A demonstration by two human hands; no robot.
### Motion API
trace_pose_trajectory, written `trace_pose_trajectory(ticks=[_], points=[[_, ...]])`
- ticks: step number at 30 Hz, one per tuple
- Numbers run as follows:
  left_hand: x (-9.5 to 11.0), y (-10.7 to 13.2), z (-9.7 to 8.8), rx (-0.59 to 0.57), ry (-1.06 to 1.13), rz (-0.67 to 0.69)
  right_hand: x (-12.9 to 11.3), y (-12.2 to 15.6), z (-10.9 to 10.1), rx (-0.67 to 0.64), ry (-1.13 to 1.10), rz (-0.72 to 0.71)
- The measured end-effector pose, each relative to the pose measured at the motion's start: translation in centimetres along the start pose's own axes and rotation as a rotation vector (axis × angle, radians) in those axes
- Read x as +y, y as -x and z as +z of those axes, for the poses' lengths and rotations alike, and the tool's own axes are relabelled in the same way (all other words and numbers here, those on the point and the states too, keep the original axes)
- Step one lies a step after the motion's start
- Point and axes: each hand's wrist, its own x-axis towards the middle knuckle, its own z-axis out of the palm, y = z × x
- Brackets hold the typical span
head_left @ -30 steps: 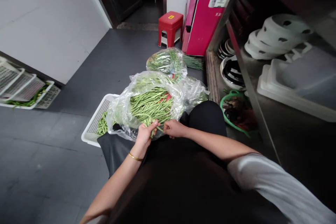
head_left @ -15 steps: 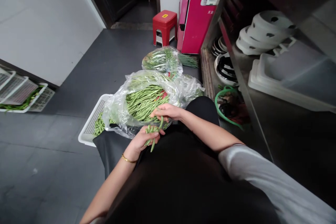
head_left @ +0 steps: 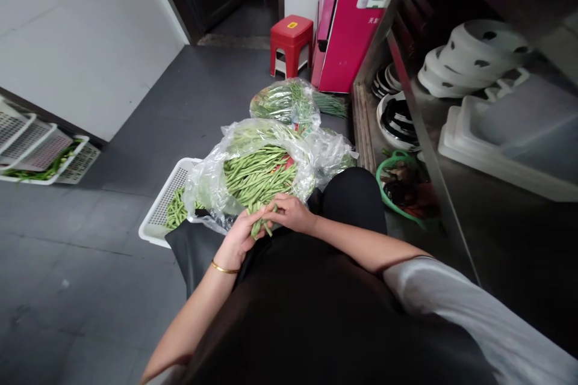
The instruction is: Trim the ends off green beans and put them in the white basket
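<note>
A clear plastic bag (head_left: 212, 177) full of long green beans (head_left: 257, 174) rests against my lap. My left hand (head_left: 239, 237), with a gold bangle at the wrist, is closed round a small bunch of green beans just below the bag's mouth. My right hand (head_left: 291, 213) meets it from the right, fingers pinched on the same bunch. A white slotted basket (head_left: 162, 207) with a few beans in it lies on the floor to the left of the bag.
Two more bags of beans (head_left: 282, 102) lie beyond. A red stool (head_left: 291, 42) and a pink cabinet (head_left: 345, 30) stand at the back. A steel shelf on the right holds white trays (head_left: 506, 144) and stacked plates (head_left: 474, 54). White baskets (head_left: 40, 153) sit far left.
My right hand has come back down from the bag's opening to join the left hand. The bunch in my left hand has risen slightly towards the bag.
</note>
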Motion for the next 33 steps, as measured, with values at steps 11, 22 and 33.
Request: trace_pose_trajectory(ticks=[11, 22, 33], points=[[0.0, 1.1, -0.7, -0.224, -0.13, 0.008, -0.8, 2.1, -2.1, -0.387, -0.475, 0.211], [-1.8, 0.1, -0.6, -0.304, -0.055, -0.147, 0.7, -0.4, -3.2, -0.246, 0.902, -0.078], [-0.7, -1.0, -1.4, -0.191, 0.177, -0.053, 3.4, -14.0, -2.9, -0.296, 1.147, 0.094]])
